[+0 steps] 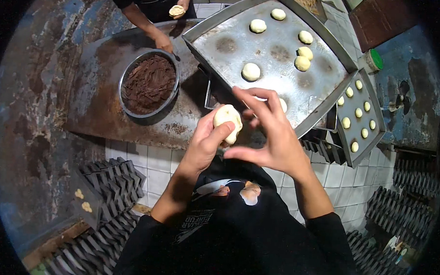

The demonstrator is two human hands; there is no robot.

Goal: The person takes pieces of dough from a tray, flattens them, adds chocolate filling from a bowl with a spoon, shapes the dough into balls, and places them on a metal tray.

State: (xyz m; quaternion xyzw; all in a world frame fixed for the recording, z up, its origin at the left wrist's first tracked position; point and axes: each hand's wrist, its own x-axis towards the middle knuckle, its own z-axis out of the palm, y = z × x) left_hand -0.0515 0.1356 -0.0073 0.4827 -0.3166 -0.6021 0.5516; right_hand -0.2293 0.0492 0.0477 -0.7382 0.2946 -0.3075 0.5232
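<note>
Black sleeves and a black apron (pixel 236 220), nearest the lens, filled the lower centre, and both forearms rose from them. At far left, stacked dark moulds (pixel 112 186) lay on the tiled floor, one holding two pale pieces. Above them a worn metal bench (pixel 93 92) carried a round steel bowl (pixel 149 83) of dark brown filling. A second person's hand (pixel 163 41) rested at the bowl's far rim, and that person's other hand (pixel 178 10) held a small dough piece.

At centre, the left hand (pixel 207 142) cupped a pale dough ball (pixel 228 121), with the fingers closed around its lower side and the thumb laid across its front. The ball was held in the air just in front of the bench edge. The right hand (pixel 268 132) stood just beside it, its fingers (pixel 254 96) spread and curved above the ball, gripping nothing; whether the fingertips touched the dough could not be told.

To the right, a large metal tray (pixel 270 81) bore several round dough balls, well apart from one another. Farther right, a smaller tray (pixel 363 137) held two rows of smaller balls, and a green-lidded jar (pixel 373 59) stood behind it.
</note>
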